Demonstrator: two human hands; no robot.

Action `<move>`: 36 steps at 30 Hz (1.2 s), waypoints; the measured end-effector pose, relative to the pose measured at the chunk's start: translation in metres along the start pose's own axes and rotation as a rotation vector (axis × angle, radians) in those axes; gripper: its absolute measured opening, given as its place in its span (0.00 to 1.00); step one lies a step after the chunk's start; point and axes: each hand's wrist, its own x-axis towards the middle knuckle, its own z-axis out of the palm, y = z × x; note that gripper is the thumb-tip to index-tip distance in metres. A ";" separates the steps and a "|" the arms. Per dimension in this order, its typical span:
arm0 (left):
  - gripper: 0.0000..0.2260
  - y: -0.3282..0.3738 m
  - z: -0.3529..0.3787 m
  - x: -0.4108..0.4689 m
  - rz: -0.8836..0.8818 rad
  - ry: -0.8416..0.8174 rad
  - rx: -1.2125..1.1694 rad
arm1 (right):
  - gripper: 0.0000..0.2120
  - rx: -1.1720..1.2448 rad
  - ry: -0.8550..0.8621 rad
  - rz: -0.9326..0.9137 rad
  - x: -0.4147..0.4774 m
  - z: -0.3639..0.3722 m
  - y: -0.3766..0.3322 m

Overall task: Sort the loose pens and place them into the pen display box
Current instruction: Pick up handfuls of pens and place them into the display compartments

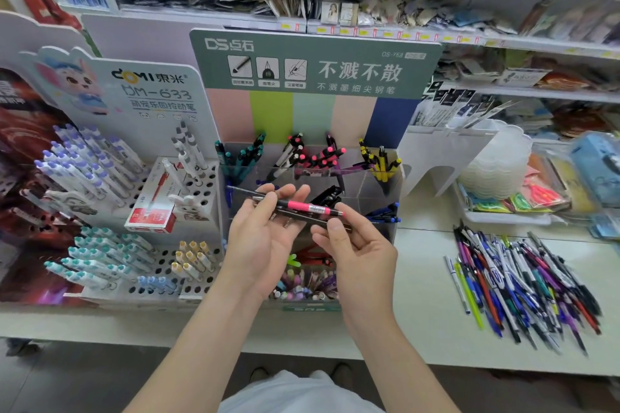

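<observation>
The pink pen (pixel 303 207) in the middle of the frame is showing a glossy plastic barrel with a metal-looking end, while the dark pen (pixel 302 216) just below it is looking matt. The pen display box (pixel 360 184) is showing clear, shiny plastic walls under a printed card backboard. At the right, the loose pens (pixel 523 282) are gleaming as smooth plastic on the surface (pixel 419 312), which is looking smooth and white with a faint sheen. At the left, the red carton (pixel 151 211) is looking like glossy printed card.
</observation>
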 end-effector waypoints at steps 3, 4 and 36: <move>0.06 -0.004 0.002 0.000 0.001 -0.031 0.061 | 0.08 -0.131 0.009 -0.058 0.003 -0.004 0.003; 0.06 -0.005 0.003 0.000 0.005 -0.032 0.072 | 0.07 -0.162 0.001 -0.067 0.003 -0.006 0.004; 0.31 -0.021 0.009 -0.014 0.110 0.103 0.690 | 0.03 -0.334 0.115 -0.297 0.029 -0.012 -0.012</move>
